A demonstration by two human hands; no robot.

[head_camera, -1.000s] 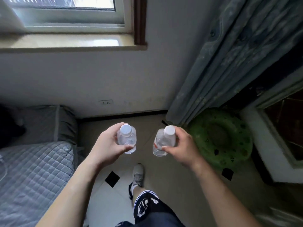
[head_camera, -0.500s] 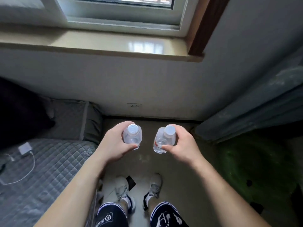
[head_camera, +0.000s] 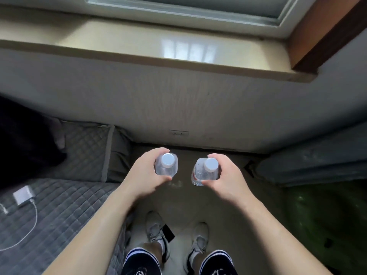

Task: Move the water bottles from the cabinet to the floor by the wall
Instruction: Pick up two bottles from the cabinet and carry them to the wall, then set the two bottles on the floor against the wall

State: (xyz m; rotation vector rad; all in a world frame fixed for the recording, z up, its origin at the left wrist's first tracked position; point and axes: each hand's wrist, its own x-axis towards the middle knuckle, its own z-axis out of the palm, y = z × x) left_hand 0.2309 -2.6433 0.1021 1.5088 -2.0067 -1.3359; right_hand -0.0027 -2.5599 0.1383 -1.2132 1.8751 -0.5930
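Gripping the left water bottle (head_camera: 166, 165) in the left hand (head_camera: 143, 175), cap up, fingers (head_camera: 156, 152) curled round the far side and thumb pressed against the near side. Gripping the right water bottle (head_camera: 204, 171) in the right hand (head_camera: 224, 177) the same way, fingers wrapped round the far side, thumb under the near side, base tipped a little toward the middle. Both held in the air, apart from each other, above the floor (head_camera: 178, 201) and just short of the wall (head_camera: 178, 108). Straight ahead, a dark baseboard (head_camera: 198, 149) with a white socket (head_camera: 178, 133) just above it, and higher up a pale window sill (head_camera: 119, 42) beside a brown wooden frame (head_camera: 325, 32). Hemmed in on the left by a bed (head_camera: 59, 205) in grey quilted cover, its corner reaching close to the wall; on it a white charger (head_camera: 23, 195) with its cable (head_camera: 29, 231), and something dark (head_camera: 23, 139) at the far end. Hemmed in on the right by a grey-blue curtain (head_camera: 317, 161) bunched down to the floor and a green inflatable ring (head_camera: 317, 215) lying nearer. Between these, only a narrow strip of floor leading to the wall. Below the arms, two white shoes (head_camera: 155, 227) side by side, one partly covering a black tile (head_camera: 168, 235).
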